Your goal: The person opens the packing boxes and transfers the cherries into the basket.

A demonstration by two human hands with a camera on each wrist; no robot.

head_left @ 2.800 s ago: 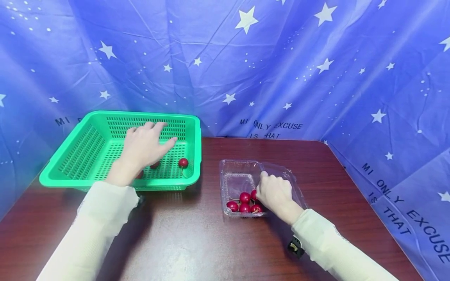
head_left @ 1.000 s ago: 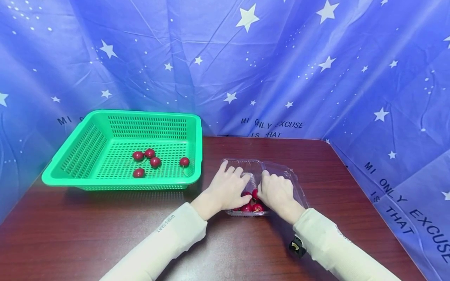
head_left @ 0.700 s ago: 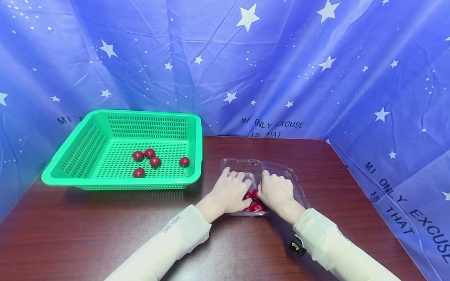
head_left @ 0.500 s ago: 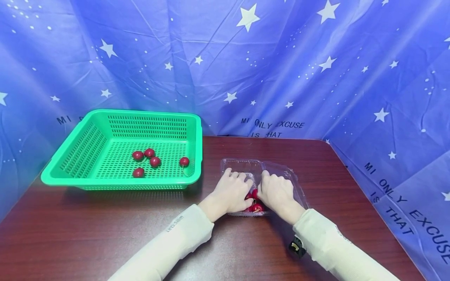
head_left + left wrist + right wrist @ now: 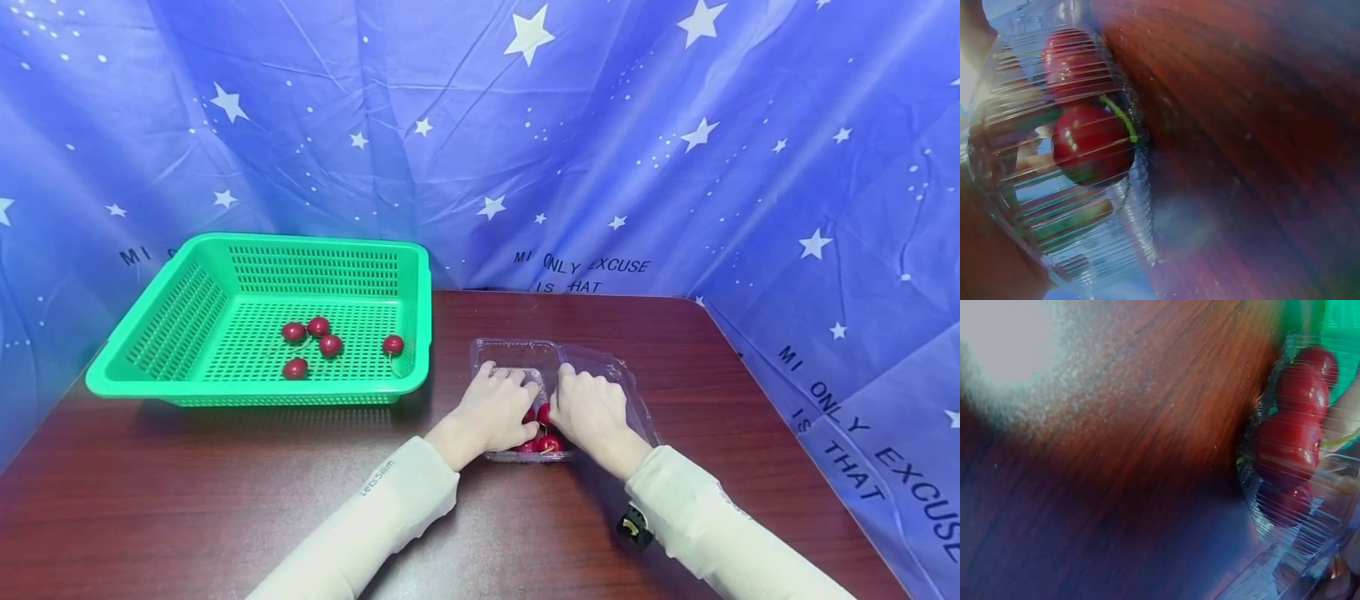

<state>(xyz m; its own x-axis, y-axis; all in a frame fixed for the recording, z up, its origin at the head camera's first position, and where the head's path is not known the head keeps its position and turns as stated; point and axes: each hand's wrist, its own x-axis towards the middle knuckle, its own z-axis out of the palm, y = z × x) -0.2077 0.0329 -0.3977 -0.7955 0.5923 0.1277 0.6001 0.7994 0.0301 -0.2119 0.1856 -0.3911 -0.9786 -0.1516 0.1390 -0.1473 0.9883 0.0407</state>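
Note:
A clear plastic clamshell box (image 5: 517,350) with its lid folded out to the right stands on the table, several red cherries (image 5: 550,443) at its near end. My right hand (image 5: 592,412) grips the box along the edge between tray and lid. My left hand (image 5: 491,412) reaches down into the tray from the left, thumb over the cherries; I cannot tell whether its fingers pinch one. Through the ribbed wall in the left wrist view, fingers show behind a cherry (image 5: 1092,145) with a green stem. The right wrist view shows several cherries (image 5: 1288,449) pressed against the wall.
A green perforated plastic basket (image 5: 258,389) stands at the left, with several cherries (image 5: 331,346) on its floor. The dark wood table (image 5: 525,533) reaches back to a blue starry curtain (image 5: 480,167), which also encloses both sides.
My left hand has left the green basket and come right into the plastic box, shifting only slightly in the last half second. The basket now holds several cherries in plain view; my right hand stays put.

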